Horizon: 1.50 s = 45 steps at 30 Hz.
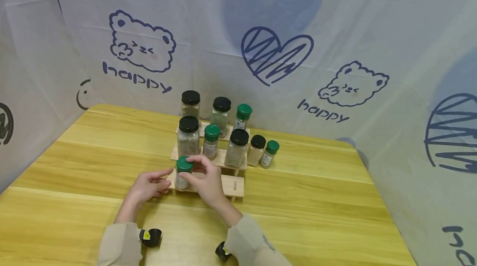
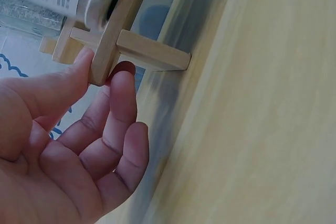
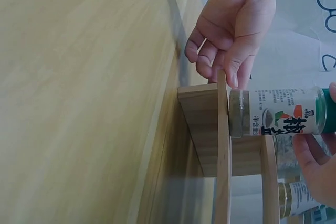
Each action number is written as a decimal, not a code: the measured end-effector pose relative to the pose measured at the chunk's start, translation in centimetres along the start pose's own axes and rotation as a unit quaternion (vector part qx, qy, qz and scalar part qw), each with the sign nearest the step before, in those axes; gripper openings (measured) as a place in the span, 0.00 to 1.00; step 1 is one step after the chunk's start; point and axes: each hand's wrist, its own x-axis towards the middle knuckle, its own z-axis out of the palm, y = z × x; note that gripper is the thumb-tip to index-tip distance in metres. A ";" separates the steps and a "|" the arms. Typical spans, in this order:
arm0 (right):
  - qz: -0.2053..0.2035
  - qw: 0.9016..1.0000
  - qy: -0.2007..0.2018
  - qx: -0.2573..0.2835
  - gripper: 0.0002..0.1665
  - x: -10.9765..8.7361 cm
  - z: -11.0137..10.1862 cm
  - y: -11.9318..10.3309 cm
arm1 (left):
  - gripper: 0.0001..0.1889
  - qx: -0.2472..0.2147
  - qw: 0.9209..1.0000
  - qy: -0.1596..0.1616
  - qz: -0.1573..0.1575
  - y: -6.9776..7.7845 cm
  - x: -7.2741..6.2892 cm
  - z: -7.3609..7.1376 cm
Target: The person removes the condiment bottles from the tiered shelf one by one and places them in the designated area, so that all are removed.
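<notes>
My right hand (image 1: 208, 182) pinches the green cap of a small spice jar (image 3: 286, 111), thumb and fingers on either side. The jar stands upright on the left end of the lowest step of a wooden tiered rack (image 1: 232, 183). Its label with dark characters shows in the right wrist view. At that same end of the step, my left hand (image 1: 146, 189) grips the board; in the left wrist view the thumb lies above the board's edge (image 2: 107, 51) and fingers curl beneath it.
On the middle step stand a black-capped jar (image 1: 188, 139), a green-capped jar (image 1: 210, 143) and another black-capped jar (image 1: 236, 152). Behind them, the top step holds three more. Right of the rack are a black-capped bottle (image 1: 256, 152) and a green-capped one (image 1: 269, 156). A printed curtain hangs behind the table.
</notes>
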 end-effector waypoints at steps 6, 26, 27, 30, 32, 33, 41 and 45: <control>0.000 1.000 0.022 0.012 0.16 -0.3 -0.9 0.3 | 0.22 0.000 1.000 -0.006 0.009 0.0 0.0 0.1; -0.002 0.997 0.076 -0.004 0.16 -1.6 -5.2 -0.3 | 0.23 -0.026 1.000 -0.012 0.005 0.0 0.1 0.2; 0.002 0.997 0.082 -0.006 0.16 -1.7 -5.5 -0.3 | 0.23 -0.028 1.000 -0.013 0.005 0.0 0.1 0.2; 0.006 0.995 0.097 0.001 0.16 -1.9 -6.5 0.4 | 0.23 -0.037 0.999 -0.014 0.004 0.0 0.1 0.2; 0.002 0.994 0.108 0.005 0.16 -2.0 -7.2 1.0 | 0.23 -0.045 0.999 -0.015 0.004 0.0 0.1 0.2; 0.000 0.994 0.113 0.007 0.17 -2.1 -7.5 1.3 | 0.23 -0.049 0.999 -0.015 0.005 -0.1 0.2 0.2; -0.014 0.992 0.127 -0.014 0.17 -2.6 -9.6 1.5 | 0.23 -0.067 0.998 -0.020 -0.002 -0.2 0.3 0.1; -0.019 0.992 0.124 -0.027 0.17 -2.9 -10.4 1.5 | 0.23 -0.069 0.997 -0.025 -0.003 -0.1 0.3 0.2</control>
